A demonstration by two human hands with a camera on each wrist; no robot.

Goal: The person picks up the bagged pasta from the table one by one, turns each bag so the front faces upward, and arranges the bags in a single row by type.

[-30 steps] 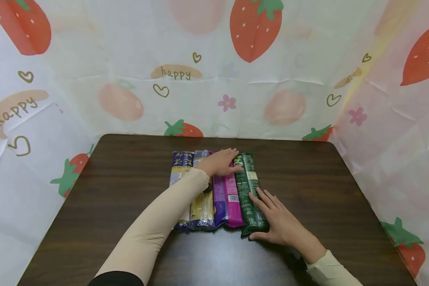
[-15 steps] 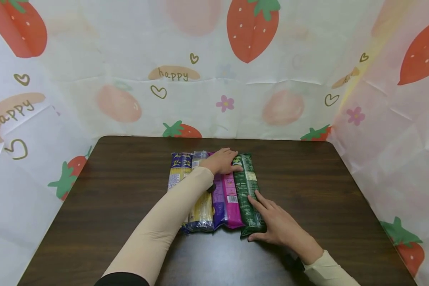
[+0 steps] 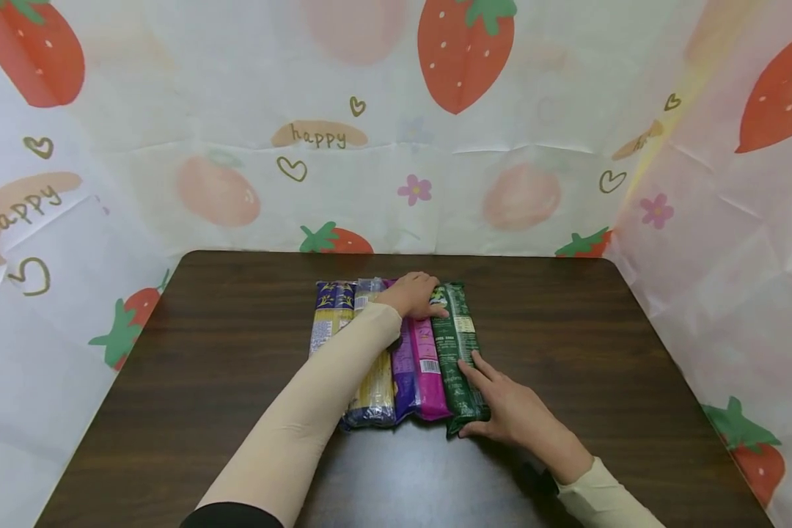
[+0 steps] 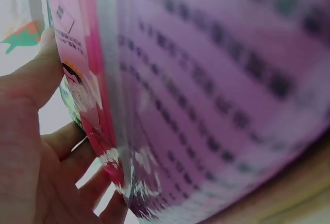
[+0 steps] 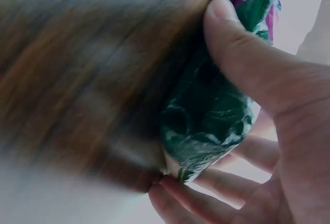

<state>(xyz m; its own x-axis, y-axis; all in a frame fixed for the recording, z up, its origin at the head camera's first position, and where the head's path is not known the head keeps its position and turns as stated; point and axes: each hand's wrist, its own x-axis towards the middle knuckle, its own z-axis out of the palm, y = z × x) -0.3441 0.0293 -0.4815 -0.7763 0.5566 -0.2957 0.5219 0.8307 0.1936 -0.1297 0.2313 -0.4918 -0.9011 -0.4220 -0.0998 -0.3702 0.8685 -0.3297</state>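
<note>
Long plastic packets lie side by side on the table. Leftmost is a blue-and-yellow packet [image 3: 332, 314], then a clear-and-blue one [image 3: 373, 392] showing yellowish contents like dried noodles. A purple-and-pink packet [image 3: 429, 370] and a dark green packet [image 3: 454, 341] follow to the right. My left hand [image 3: 411, 295] lies over the purple-and-pink packet's far end, thumb extended towards the green one. My right hand [image 3: 516, 412] touches the green packet's right side with spread fingers, its thumb at the near end. The right wrist view shows that crinkled green end [image 5: 206, 121] between thumb and fingers.
The dark wooden table [image 3: 251, 301] has rounded far corners. A white cloth [image 3: 541, 81] printed with strawberries and hearts hangs behind it and along both sides. My left forearm crosses over the left packets and hides parts of them.
My left wrist has shifted slightly right and its fingers bend down more over the far end. The green packet's near end has edged a little left with my right hand. The view shifted slightly.
</note>
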